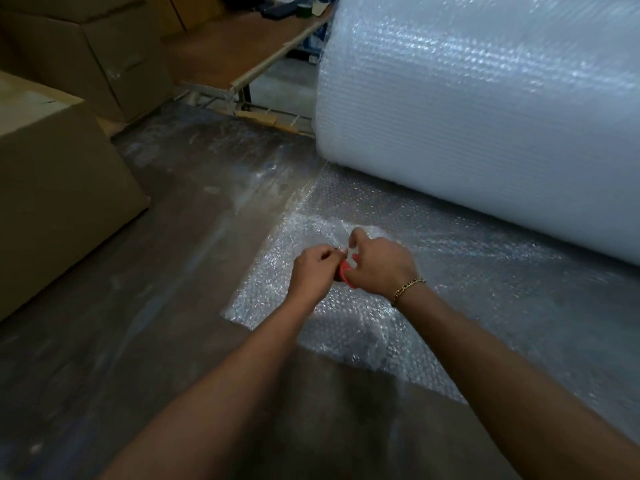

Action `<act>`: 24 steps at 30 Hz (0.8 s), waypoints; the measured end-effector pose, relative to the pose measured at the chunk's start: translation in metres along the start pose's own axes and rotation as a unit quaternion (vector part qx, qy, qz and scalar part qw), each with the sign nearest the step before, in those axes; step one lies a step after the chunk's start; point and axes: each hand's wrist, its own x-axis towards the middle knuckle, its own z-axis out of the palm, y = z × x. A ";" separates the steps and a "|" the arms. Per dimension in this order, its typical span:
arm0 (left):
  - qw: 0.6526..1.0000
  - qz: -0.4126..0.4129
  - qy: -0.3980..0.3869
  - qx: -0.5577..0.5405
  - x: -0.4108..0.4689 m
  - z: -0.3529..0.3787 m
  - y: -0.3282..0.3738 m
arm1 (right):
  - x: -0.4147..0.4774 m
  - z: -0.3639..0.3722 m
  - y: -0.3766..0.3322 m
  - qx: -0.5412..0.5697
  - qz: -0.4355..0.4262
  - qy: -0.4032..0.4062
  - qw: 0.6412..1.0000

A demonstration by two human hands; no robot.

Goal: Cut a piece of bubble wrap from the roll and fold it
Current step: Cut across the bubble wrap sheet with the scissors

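Bubble wrap (273,268) pinched by left hand (313,273), right hand (377,265) gripping half-hidden red tool (344,276)

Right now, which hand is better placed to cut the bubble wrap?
Right. The right hand grips the red cutter above the bubble wrap sheet, while the left hand pinches the sheet beside it, likely steadying it.
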 end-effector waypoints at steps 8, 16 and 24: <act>0.997 -0.015 -0.074 0.020 -0.062 0.031 0.008 | -0.101 -0.011 0.011 0.050 0.059 -0.048 0.996; 0.972 -0.044 -0.228 0.028 -0.105 0.077 -0.004 | -0.201 -0.010 0.048 0.155 0.187 -0.044 0.969; 0.918 0.050 -0.332 0.210 -0.136 0.092 -0.032 | -0.286 0.034 0.054 0.123 0.347 -0.008 0.930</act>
